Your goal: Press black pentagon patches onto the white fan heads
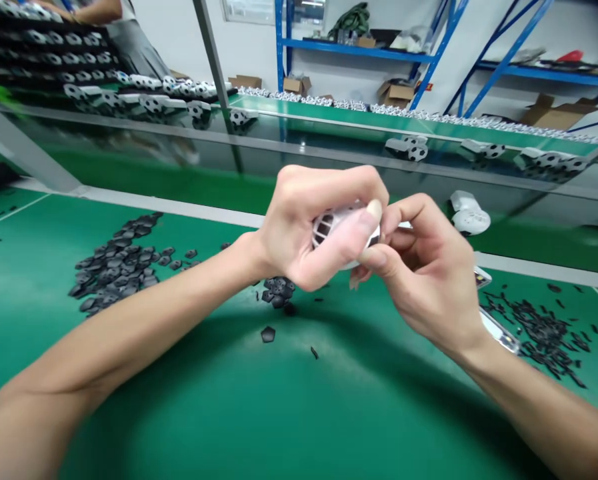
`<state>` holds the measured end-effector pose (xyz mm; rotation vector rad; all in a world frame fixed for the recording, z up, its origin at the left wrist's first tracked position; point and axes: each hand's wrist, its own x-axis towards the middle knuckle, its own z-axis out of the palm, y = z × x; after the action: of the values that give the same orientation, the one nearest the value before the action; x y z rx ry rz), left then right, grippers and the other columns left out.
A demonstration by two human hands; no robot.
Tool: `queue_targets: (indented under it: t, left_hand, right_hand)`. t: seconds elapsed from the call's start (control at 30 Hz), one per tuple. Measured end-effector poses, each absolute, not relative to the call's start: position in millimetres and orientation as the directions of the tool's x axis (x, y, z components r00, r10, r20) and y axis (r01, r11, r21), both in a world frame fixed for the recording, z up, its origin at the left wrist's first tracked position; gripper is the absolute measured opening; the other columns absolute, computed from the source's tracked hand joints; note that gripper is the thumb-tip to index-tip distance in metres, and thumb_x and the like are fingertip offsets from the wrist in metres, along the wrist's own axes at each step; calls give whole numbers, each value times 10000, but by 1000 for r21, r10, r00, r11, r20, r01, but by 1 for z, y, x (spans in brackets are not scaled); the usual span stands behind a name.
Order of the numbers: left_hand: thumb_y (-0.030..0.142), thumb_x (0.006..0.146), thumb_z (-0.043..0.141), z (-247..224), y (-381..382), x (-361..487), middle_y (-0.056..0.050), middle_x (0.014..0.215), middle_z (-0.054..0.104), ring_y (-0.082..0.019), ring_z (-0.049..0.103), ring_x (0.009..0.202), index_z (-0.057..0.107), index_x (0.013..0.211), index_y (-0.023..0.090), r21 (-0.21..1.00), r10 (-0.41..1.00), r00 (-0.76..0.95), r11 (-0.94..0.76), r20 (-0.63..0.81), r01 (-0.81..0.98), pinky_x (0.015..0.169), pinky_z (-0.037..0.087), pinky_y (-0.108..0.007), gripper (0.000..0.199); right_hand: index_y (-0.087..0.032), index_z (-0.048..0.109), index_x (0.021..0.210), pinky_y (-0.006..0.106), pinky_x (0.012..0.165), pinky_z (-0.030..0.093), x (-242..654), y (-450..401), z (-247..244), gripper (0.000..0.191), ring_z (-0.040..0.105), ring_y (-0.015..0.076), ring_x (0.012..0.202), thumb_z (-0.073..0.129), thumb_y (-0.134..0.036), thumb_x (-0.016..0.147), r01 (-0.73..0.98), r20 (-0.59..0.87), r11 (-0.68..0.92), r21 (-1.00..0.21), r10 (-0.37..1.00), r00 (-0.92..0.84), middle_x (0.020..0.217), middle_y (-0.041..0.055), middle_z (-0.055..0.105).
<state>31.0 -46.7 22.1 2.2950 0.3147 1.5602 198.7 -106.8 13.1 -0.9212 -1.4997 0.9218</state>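
Note:
In the middle of the view, my left hand [323, 230] is wrapped round a white plastic soccer ball part [323, 229] with dark openings or patches, its thumb lying across the front. My right hand [423, 267] meets it at the right edge, thumb and fingers pinched together against the part. Whatever sits between those right fingertips is hidden. Below the hands, a small cluster of black pentagon pieces [279, 291] lies on the green table [299, 413]. One loose black pentagon [268, 334] and a thin black strip [314, 353] lie nearer to me.
A heap of black pentagons [119, 267] spreads at left, thin black strips [549, 333] at right. Beyond the pale rail [179, 212], a white piece [469, 213] and several soccer ball parts [413, 148] lie on a glossy surface. Another person's arm [96, 12] shows behind stacked trays [43, 57].

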Motion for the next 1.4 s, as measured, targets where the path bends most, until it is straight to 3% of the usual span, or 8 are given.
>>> queue_targets:
  t: [0.17, 0.33, 0.53, 0.73, 0.93, 1.07, 1.23, 1.4]
  left_hand:
    - [579, 1049, 622, 4, -7, 41, -12, 735, 618, -162, 603, 661, 581, 779, 202, 659, 632, 227, -750, 740, -59, 614, 482, -320, 466]
    - [610, 1007, 722, -12, 31, 43, 18, 733, 602, -152, 646, 750, 529, 796, 191, 821, 813, 121, -570, 570, -40, 681, 530, -293, 507]
    - [473, 1063, 666, -10, 29, 44, 31, 748, 628, -128, 690, 675, 570, 839, 157, 888, 882, 103, -457, 459, -40, 589, 501, -228, 399]
    - [514, 1080, 530, 11, 32, 32, 39, 676, 626, -98, 654, 629, 566, 705, 150, 832, 880, 302, -454, 366, 318, 546, 390, -211, 525]
    - [776, 932, 692, 21, 43, 3, -83, 587, 654, -222, 637, 528, 727, 702, 155, 877, 819, 539, -394, 198, 276, 547, 461, -323, 663]
    - [822, 841, 740, 28, 44, -9, -118, 576, 694, -246, 666, 473, 779, 732, 154, 965, 771, 636, -141, -33, 220, 473, 518, -325, 678]
    - [539, 758, 947, 31, 36, -12, -144, 947, 821, -330, 818, 789, 784, 1014, 184, 986, 725, 673, 164, -145, 35, 687, 684, -384, 467]
    - [103, 697, 947, 25, 28, -2, -54, 1000, 794, -266, 811, 962, 692, 1216, 266, 924, 782, 622, 204, 45, -322, 844, 667, -332, 601]
  right_hand:
    - [-254, 567, 917, 290, 558, 460, 196, -99, -12, 289, 616, 132, 582, 782, -427, 1006, 394, 472, 500, -771, 864, -174, 737, -35, 675]
    - [-241, 764, 995, 320, 668, 441, 184, -105, -38, 45, 753, 217, 879, 785, -276, 1012, 667, 199, 623, -410, 774, -601, 954, -7, 803]
    - [-186, 787, 925, 357, 620, 413, 166, -122, -49, 120, 730, 239, 811, 823, -292, 967, 701, 274, 713, -36, 681, -679, 915, 31, 792]
    - [-164, 714, 775, 338, 592, 400, 156, -135, -54, 259, 650, 203, 670, 624, 61, 865, 648, 388, 742, 170, 554, -736, 744, 51, 685]
    - [-171, 673, 773, 332, 581, 402, 156, -132, -42, 304, 653, 225, 665, 595, 118, 721, 653, 229, 741, 154, 617, -753, 760, 78, 688]
    - [-182, 691, 885, 328, 586, 416, 166, -120, -30, 253, 673, 223, 705, 620, 60, 867, 696, 132, 718, 4, 690, -712, 813, 45, 701]
    - [-187, 728, 1128, 286, 710, 529, 193, -104, 3, 188, 734, 177, 831, 603, -71, 1050, 616, 509, 728, -301, 669, -542, 997, 36, 771]
    - [-232, 747, 1008, 255, 710, 583, 215, -101, 30, 167, 780, 147, 778, 703, -70, 1007, 582, 704, 726, -366, 625, -338, 930, -28, 825]
